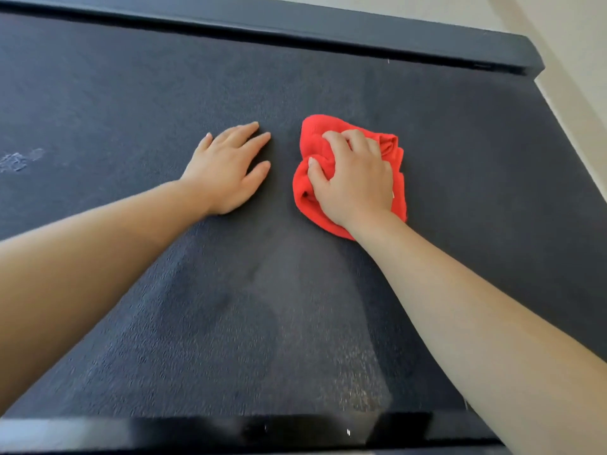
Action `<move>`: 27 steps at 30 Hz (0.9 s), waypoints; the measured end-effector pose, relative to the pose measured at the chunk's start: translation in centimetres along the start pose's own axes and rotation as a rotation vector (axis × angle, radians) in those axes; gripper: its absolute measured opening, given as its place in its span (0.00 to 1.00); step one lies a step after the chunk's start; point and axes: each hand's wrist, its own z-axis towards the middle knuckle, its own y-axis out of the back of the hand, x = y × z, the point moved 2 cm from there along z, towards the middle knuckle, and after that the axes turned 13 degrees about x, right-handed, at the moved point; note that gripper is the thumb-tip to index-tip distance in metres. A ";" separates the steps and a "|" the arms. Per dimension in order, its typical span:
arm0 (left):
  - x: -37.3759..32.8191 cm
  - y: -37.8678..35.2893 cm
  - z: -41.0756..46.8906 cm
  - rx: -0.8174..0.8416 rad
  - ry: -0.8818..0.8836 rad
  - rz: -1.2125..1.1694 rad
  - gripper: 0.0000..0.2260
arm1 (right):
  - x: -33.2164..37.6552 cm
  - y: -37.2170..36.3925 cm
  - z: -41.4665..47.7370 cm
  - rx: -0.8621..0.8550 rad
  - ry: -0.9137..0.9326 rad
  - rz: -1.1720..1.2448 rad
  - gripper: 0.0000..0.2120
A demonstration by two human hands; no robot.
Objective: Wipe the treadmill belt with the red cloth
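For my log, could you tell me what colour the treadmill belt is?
The treadmill belt is dark charcoal grey, seen in the head view.

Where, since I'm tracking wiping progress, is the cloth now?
In the head view, the cloth lies bunched on the belt right of centre, under the gripping right hand, beside the flat left hand.

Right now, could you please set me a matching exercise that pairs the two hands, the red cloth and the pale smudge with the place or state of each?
Things:
1. left hand
2. right hand
3. red cloth
4. pale smudge

Places or states:
A. bunched up on the treadmill belt
B. at the far left of the belt, apart from both hands
C. flat on the belt, fingers straight
D. fingers curled, gripping fabric

Pairs: 1-C, 2-D, 3-A, 4-B.
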 end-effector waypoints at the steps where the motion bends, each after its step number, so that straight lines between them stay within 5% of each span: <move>1: 0.1 0.2 1.5 -0.002 0.000 0.009 0.24 | -0.3 0.0 1.3 0.002 -0.005 0.000 0.21; 19: -0.3 0.9 6.9 -0.070 0.155 -0.022 0.26 | -4.0 0.6 21.2 0.139 0.072 -0.024 0.25; 27: 0.0 0.9 7.1 -0.105 0.129 -0.061 0.24 | -3.4 0.9 18.5 0.124 0.083 -0.045 0.22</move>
